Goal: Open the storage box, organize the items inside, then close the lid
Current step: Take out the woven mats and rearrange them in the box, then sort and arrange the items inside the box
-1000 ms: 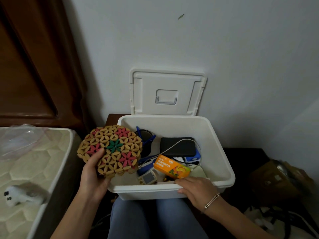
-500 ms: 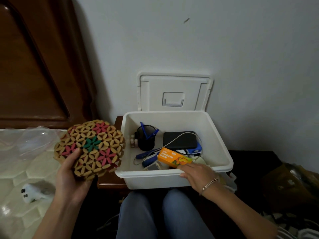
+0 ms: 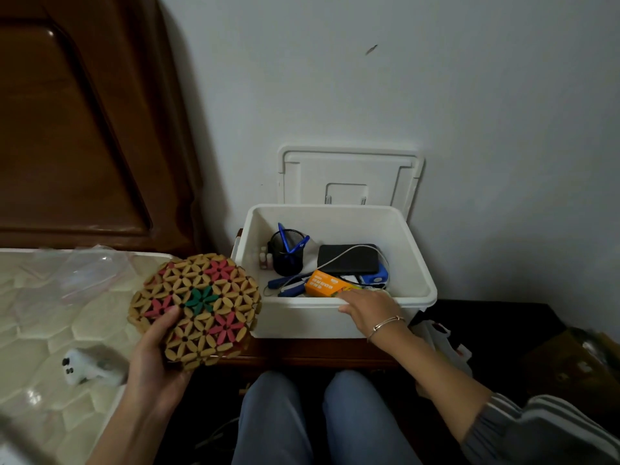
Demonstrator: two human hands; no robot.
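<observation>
Lid [image 3: 349,169] up, leaning on the wall, and the white storage box [image 3: 417,263] sits open on the wooden tabletop [image 3: 302,352]. The left hand [image 3: 151,360] grips a round woven mat [image 3: 198,307] out to the box's left, thumb across its face, above the mattress [image 3: 43,317] edge. The right hand [image 3: 369,308] lies over the front rim, fingers relaxed and extended beside the orange carton [image 3: 327,285]. Inside: a black pen cup [image 3: 285,260] back left, a black power bank [image 3: 349,261] with a white cable across it.
</observation>
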